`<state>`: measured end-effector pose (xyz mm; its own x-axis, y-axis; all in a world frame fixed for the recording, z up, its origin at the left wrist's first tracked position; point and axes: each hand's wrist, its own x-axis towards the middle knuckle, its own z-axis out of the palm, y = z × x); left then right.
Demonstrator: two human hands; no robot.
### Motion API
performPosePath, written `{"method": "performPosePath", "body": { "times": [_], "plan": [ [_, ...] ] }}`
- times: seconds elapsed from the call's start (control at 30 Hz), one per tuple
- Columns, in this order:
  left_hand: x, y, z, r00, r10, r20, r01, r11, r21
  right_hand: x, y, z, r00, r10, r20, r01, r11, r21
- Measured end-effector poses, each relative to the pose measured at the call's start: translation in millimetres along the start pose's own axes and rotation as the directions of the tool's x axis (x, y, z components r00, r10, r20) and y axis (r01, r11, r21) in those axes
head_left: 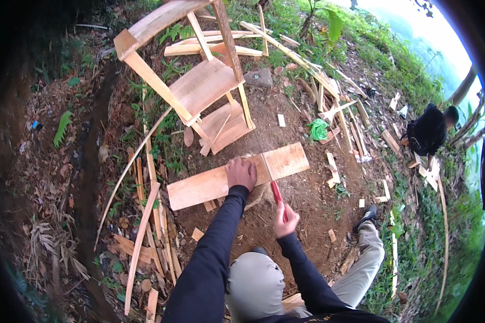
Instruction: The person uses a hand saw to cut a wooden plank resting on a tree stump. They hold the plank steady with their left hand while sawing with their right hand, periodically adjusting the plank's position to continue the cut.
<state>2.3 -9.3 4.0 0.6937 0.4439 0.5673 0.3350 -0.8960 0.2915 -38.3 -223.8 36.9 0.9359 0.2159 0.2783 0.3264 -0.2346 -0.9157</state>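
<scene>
Left hand (241, 173) presses flat, open, on the plank (237, 175); right hand (284, 220) wraps the red-handled saw (272, 180). Plank looks stiff and lightish, so hold it near the cut.

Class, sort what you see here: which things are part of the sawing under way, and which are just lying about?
In use:
left hand pressing down the long pale wooden plank
right hand gripping the red-handled handsaw, blade across the plank

Lying about:
unfinished wooden chair frame
green plastic bag
grey stone
scattered wood offcuts
</scene>
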Motion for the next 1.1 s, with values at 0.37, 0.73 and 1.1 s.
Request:
{"method": "performPosePath", "body": {
  "times": [0.37,0.73,1.1],
  "plan": [
    [2.4,11.7,3.0,1.0,-0.01,0.008,0.01,1.0,-0.016,26.4,2.0,1.2,0.998,-0.03,-0.06,0.031,0.999,0.025],
    [-0.1,12.4,8.5,0.997,0.07,-0.023,-0.069,0.995,0.066,4.9,-1.6,-21.9,1.0,0.002,0.013,-0.003,0.999,0.053],
    [3.2,-1.6,1.4,0.99,0.141,0.009,-0.141,0.987,0.077,-67.7,-8.3,-58.1,0.997,0.073,0.033,-0.074,0.997,0.029]
  ]
}}
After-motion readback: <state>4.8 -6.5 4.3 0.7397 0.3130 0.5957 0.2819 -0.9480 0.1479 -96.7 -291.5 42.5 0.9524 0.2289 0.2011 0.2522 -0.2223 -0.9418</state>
